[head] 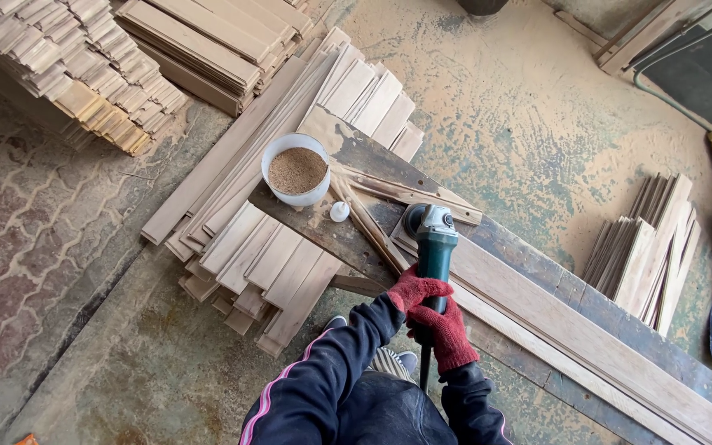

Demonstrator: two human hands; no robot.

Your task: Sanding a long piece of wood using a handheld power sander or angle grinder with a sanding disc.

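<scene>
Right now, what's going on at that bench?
A person in red gloves grips a green angle grinder with both hands, left hand and right hand on its body. Its head sits on a long wooden strip lying on the dark workbench. A white bowl of sawdust stands nearby, wood slats stacked around.

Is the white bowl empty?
No, the white bowl is filled with brown sawdust-like powder, up near its rim.

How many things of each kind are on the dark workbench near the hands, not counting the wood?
Red-gloved hands: 2, left and right, both on the grinder
Green angle grinder: 1
White bowl of brown powder: 1
Small white knob: 1
Total: 5
</scene>
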